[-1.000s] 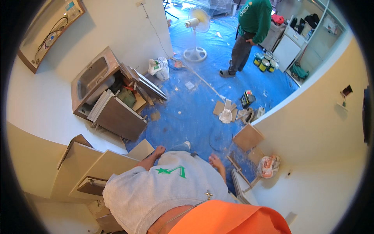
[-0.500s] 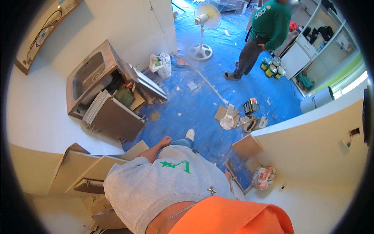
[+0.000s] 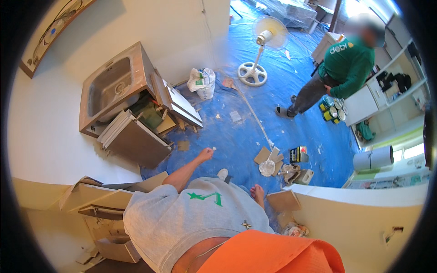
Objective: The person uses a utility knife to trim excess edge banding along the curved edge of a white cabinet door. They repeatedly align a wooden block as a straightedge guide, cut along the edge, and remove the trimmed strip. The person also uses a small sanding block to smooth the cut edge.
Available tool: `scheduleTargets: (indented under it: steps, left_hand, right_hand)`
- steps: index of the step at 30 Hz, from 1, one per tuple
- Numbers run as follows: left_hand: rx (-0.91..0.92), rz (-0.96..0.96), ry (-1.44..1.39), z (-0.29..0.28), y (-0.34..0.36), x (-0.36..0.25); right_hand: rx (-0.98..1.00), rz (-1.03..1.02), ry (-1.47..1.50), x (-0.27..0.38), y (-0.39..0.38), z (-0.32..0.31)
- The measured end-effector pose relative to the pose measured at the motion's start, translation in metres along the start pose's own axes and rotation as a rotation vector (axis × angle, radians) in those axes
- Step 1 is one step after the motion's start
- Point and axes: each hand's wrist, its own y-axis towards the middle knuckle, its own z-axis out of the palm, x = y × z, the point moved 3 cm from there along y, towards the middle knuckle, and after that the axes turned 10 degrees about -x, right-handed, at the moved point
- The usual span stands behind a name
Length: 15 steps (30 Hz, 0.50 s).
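My left hand (image 3: 206, 154) is held out in front of me over the blue floor sheet, its fingers closed. A small white spot shows at the fingertips, too small to name. Low at my right side is my right hand (image 3: 257, 192), its fingers loosely curled with nothing visible in them. It is nearest to a tan board (image 3: 284, 200) leaning by the low wall. My white shoe (image 3: 222, 174) shows ahead of my grey shirt (image 3: 200, 207).
A sink cabinet (image 3: 111, 86) with panels (image 3: 136, 142) leaned on it stands left. Beyond are a white bag (image 3: 201, 83), a standing fan (image 3: 253, 74) and a person in green (image 3: 348, 68). Paint cans (image 3: 333, 109), a black box (image 3: 298, 154) and a jug (image 3: 304, 177) sit right on blue sheeting (image 3: 218, 132).
My view has shifted, and I am farther forward. My left hand has swung forward and up, and my right hand has come into view. The person in green appears farther right.
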Motion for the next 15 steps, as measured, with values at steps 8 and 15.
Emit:
scheduleTargets:
  steps: [8, 15]
  left_hand:
    - [-0.105, -0.431, 0.099, -0.062, -0.063, 0.105]
    - [-0.118, -0.357, 0.075, -0.044, -0.073, 0.108]
  right_hand:
    - [-0.105, 0.117, -0.256, 0.007, 0.042, -0.03]
    - [0.09, 0.021, -0.443, 0.023, 0.147, 0.0]
